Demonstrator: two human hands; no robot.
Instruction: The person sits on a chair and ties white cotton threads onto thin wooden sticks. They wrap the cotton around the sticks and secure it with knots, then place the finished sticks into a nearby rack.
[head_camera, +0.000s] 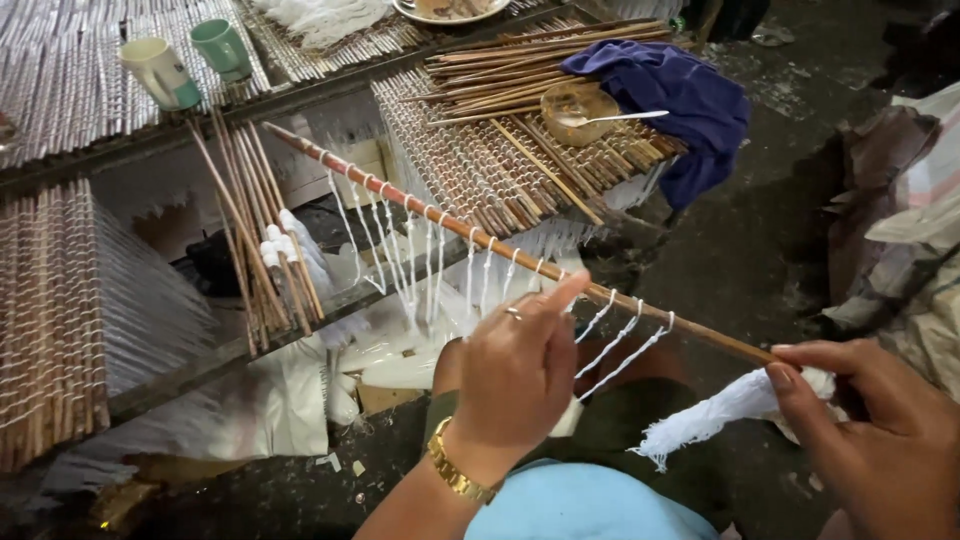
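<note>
From the head camera, the left hand (515, 375), with a gold watch (455, 470) at the wrist, rests on a long thin stick (500, 250) near its nearer end, index finger stretched along it and the other fingers curled loosely; whether they pinch one of the strings I cannot tell. The right hand (875, 430) has its fingers closed on a bundle of white threads (715, 415) and seems also to hold the stick's near tip, which ends at its fingers. The stick runs slantwise from that hand up toward the far left, held in the air above the floor (760, 250) and the racks. It is reddish-brown and slim, and white string loops (420, 255) hang along it at even gaps. It looks light and stiff but thin enough to snap if bent, so the ends or a bare stretch between loops seem the best places to grip. The threads look soft, limp and easy to fray, best pinched near the bunched end. Beyond lie racks of strung sticks (470, 160), a loose sheaf of sticks (260, 230) leaning at the left, two pale green cups (190, 60), a bowl with a spoon (580, 110) and a blue cloth (680, 95).
</note>
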